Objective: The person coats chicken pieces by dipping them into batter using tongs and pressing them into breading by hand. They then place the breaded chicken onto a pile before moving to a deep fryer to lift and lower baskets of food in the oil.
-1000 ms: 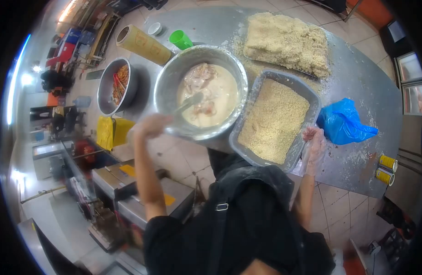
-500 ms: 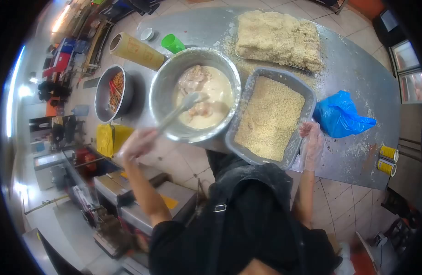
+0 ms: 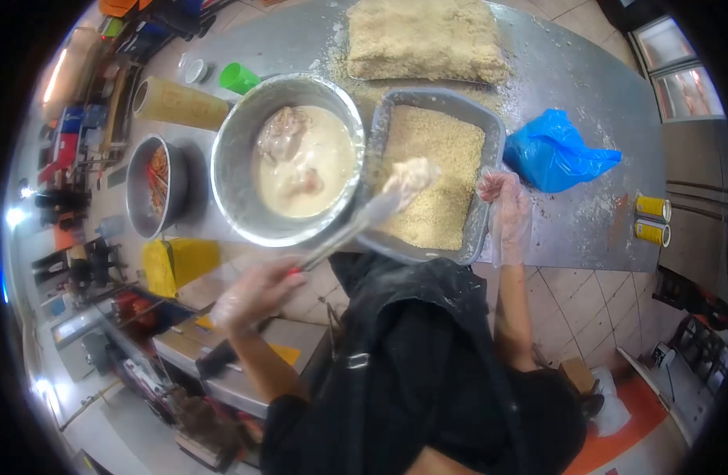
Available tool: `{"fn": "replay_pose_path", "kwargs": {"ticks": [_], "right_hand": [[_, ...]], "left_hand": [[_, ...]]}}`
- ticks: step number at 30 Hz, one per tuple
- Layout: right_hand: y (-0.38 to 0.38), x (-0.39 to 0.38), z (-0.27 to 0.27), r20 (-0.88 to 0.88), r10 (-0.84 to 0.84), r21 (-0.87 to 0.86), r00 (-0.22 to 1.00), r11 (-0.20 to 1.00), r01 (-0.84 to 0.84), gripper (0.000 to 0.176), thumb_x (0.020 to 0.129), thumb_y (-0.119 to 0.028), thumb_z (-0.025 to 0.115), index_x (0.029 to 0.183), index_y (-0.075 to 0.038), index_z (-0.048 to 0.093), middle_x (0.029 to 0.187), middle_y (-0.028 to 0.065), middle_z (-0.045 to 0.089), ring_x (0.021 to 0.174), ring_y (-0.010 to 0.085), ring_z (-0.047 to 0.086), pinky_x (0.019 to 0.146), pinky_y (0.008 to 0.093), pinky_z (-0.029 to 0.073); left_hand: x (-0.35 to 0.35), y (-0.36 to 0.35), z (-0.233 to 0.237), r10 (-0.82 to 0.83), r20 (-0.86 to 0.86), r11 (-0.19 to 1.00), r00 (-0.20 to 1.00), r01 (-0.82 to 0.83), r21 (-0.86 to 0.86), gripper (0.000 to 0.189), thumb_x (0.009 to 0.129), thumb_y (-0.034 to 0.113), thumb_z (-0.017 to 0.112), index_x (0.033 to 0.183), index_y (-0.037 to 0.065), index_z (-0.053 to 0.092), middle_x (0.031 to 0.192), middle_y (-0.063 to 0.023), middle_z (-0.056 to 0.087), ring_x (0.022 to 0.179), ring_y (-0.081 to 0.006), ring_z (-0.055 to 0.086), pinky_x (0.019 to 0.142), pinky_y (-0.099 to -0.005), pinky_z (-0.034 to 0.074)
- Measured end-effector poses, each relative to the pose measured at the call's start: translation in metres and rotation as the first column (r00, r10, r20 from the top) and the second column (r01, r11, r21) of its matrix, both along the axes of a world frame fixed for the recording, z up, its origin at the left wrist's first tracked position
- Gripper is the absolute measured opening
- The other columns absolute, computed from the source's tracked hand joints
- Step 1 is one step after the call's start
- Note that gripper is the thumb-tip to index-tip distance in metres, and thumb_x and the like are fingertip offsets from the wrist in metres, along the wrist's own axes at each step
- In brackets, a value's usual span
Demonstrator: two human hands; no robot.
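My left hand (image 3: 257,293), in a clear plastic glove, is closed round the handle of long tongs (image 3: 336,245). A batter-coated piece of food (image 3: 411,176) is at their far end, above the grey tub (image 3: 369,229) of pale yellow crumbs (image 3: 435,150). My right hand (image 3: 506,202), also gloved, has its fingers curled at the tub's right rim. Left of the tub stands a large metal bowl (image 3: 225,186) of creamy batter (image 3: 312,198) with pieces lying in it. The tongs' tips are blurred and partly covered with batter.
Behind the tub sits a crumb-covered heap (image 3: 427,39). A blue plastic bag (image 3: 558,154) and two yellow cans (image 3: 653,220) stand to the right. On the left are a smaller bowl (image 3: 174,194), a film roll (image 3: 182,103), a green cup (image 3: 237,77) and a small white dish (image 3: 195,71).
The tongs have moved right, from over the batter bowl to above the crumb tub, carrying a coated piece. My right hand stays at the tub's rim. The whole view has shifted.
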State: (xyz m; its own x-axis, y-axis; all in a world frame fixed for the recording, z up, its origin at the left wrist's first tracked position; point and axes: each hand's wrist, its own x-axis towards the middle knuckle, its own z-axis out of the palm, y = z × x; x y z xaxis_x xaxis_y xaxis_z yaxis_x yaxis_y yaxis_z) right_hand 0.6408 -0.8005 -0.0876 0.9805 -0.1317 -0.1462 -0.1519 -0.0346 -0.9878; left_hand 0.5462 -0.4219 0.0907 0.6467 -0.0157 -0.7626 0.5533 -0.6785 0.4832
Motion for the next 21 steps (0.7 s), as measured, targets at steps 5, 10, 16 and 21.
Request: {"fn": "replay_pose_path", "kwargs": {"ticks": [5, 10, 16, 21], "right_hand": [[0.011, 0.016, 0.010, -0.007, 0.054, 0.062, 0.999, 0.997, -0.054, 0.043, 0.102, -0.036, 0.042, 0.106, 0.001, 0.063, 0.096, 0.0097, 0.066, 0.085, 0.0168, 0.062, 0.081, 0.0293, 0.050], [0.021, 0.061, -0.019, 0.126, 0.326, -0.466, 0.937, 0.853, -0.234, 0.040, 0.096, -0.032, 0.049, 0.108, 0.004, 0.062, 0.105, 0.0145, 0.067, 0.096, 0.0274, 0.064, 0.089, 0.0368, 0.049], [0.045, 0.077, 0.025, -0.359, 0.541, -0.811, 0.761, 0.223, -0.541, 0.026, 0.081, -0.013, 0.050, 0.092, 0.000, 0.071, 0.102, 0.0193, 0.068, 0.101, 0.0345, 0.063, 0.090, 0.0406, 0.049], [0.057, 0.095, 0.012, -0.484, 0.454, -0.754, 0.748, 0.217, -0.620, 0.025, 0.081, -0.011, 0.051, 0.090, -0.003, 0.073, 0.103, 0.0191, 0.067, 0.104, 0.0341, 0.063, 0.091, 0.0405, 0.049]], "left_hand": [[-0.013, 0.008, 0.003, -0.171, 0.105, 0.955, 0.980, 0.138, 0.263, 0.032, 0.091, 0.026, 0.059, 0.114, 0.004, 0.064, 0.079, -0.0214, 0.063, 0.071, -0.0308, 0.063, 0.064, -0.0398, 0.048], [-0.010, 0.027, -0.026, 0.041, 0.327, 0.912, 0.944, -0.169, 0.374, 0.031, 0.090, 0.028, 0.057, 0.107, 0.003, 0.065, 0.061, -0.0120, 0.058, 0.054, -0.0193, 0.057, 0.056, -0.0336, 0.047], [0.033, -0.019, -0.107, -0.078, 0.101, 0.544, 0.992, -0.043, 0.838, 0.035, 0.092, 0.030, 0.057, 0.110, 0.001, 0.065, 0.079, -0.0176, 0.064, 0.084, -0.0180, 0.065, 0.074, -0.0347, 0.052], [0.131, -0.156, -0.126, -0.218, 0.693, 0.940, 0.688, -0.042, 0.337, 0.038, 0.092, 0.034, 0.055, 0.101, -0.001, 0.066, 0.101, -0.0215, 0.066, 0.097, -0.0341, 0.063, 0.089, -0.0423, 0.049]]}}
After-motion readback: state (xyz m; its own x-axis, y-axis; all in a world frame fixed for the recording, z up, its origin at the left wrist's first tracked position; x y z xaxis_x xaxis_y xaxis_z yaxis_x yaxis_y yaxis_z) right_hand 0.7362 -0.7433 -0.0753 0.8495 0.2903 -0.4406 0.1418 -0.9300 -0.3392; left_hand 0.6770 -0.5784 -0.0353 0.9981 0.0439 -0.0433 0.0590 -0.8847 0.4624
